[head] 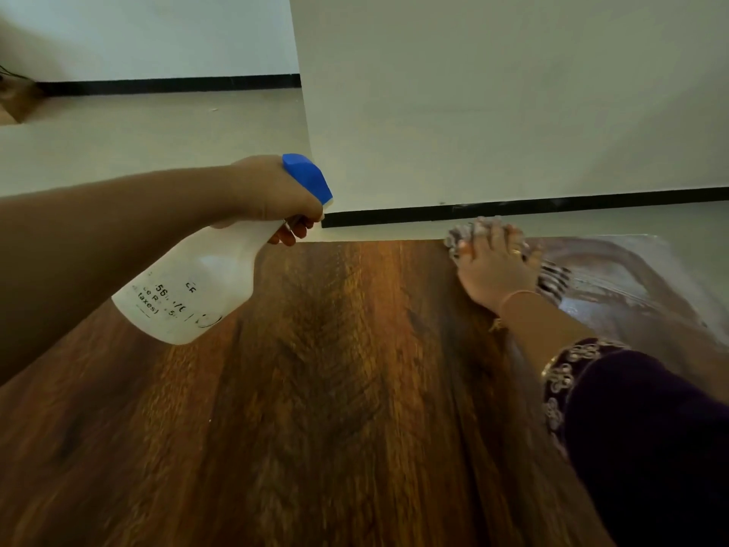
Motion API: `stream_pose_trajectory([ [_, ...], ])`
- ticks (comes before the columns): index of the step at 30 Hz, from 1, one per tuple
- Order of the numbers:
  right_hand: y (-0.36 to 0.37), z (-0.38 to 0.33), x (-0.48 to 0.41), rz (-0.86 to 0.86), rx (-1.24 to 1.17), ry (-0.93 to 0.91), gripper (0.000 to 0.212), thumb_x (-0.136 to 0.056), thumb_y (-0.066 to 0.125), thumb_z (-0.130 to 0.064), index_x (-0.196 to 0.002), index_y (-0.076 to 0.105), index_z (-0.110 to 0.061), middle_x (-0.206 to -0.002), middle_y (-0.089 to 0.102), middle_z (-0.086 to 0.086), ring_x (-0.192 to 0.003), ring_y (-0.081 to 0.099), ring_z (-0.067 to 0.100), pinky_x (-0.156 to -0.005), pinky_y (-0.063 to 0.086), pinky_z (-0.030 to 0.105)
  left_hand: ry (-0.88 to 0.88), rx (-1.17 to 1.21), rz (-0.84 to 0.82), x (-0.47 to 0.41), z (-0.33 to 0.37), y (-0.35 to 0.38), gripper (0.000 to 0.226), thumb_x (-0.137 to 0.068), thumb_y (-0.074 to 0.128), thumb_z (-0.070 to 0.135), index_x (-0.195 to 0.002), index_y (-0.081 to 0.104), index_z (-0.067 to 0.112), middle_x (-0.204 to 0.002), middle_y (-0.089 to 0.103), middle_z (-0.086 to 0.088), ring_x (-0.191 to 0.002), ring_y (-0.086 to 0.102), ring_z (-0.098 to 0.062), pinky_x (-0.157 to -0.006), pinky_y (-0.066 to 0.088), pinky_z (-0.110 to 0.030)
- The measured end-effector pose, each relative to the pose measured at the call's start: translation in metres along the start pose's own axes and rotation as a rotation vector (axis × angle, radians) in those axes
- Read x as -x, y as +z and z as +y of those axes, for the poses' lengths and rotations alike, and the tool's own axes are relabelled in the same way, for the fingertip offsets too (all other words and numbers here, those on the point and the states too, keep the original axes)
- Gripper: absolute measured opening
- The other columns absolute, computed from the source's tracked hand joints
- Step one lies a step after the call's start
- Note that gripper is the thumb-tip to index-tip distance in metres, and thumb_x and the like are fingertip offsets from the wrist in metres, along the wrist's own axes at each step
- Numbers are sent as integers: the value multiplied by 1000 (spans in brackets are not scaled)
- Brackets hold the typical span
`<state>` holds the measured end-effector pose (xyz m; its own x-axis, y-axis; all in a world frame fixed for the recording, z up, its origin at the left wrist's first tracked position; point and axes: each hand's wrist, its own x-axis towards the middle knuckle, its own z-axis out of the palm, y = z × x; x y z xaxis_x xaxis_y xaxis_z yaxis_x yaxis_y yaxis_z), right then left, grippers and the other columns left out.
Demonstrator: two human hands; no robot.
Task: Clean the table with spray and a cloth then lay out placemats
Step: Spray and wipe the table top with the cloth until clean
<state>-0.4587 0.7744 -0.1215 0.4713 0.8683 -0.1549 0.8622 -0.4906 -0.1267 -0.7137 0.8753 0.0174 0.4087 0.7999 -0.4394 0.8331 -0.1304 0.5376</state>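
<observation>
Gripping one spray bottle, left hand curled round its neck; right hand spread flat, pressing one blurred, half-hidden cloth on the counter.

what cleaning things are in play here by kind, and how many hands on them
white plastic spray bottle with blue trigger head: 1
striped grey and dark cloth: 1
hands: 2, the left hand grips the bottle and the right hand presses the cloth
total: 4
</observation>
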Motion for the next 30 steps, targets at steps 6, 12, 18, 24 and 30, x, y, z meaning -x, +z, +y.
stream_pose_trajectory([
  [6,-3,-15,11,-56,-50,110,60,-101,14,-43,-153,-5,-19,-160,-14,9,-146,-12,33,-116,-4,58,17,-11,-11,5,3,8,18,-87,61,25,-83,62,8,-73,65,-7,-63,64,-17,-50,47,-23],
  [12,21,-127,59,-19,-19,-458,56,-100,17,-42,-153,6,-25,-162,-4,3,-147,-7,30,-113,-7,56,12,-2,-3,5,25,15,20,-86,62,25,-78,62,7,-71,65,-8,-63,64,-20,-54,50,-27],
  [18,16,-105,44,-37,18,-607,56,-101,15,-45,-153,9,-25,-162,3,2,-148,-2,27,-116,-3,56,15,-66,-8,-4,63,39,21,-82,63,26,-90,65,7,-77,68,-9,-64,66,-19,-54,52,-26],
  [24,0,34,0,25,13,-256,58,-100,15,-45,-153,1,-25,-162,-4,-1,-148,-4,27,-115,0,56,21,-86,-89,-13,87,64,13,-83,62,19,-85,65,6,-71,67,-6,-50,65,-9,-41,47,-19],
  [30,-17,146,-12,-58,-18,112,59,-101,11,-47,-153,-7,-23,-161,-12,3,-147,-9,27,-117,-1,56,43,-120,-117,-14,103,73,14,-85,60,19,-88,64,6,-76,67,-8,-62,65,-15,-49,48,-22],
])
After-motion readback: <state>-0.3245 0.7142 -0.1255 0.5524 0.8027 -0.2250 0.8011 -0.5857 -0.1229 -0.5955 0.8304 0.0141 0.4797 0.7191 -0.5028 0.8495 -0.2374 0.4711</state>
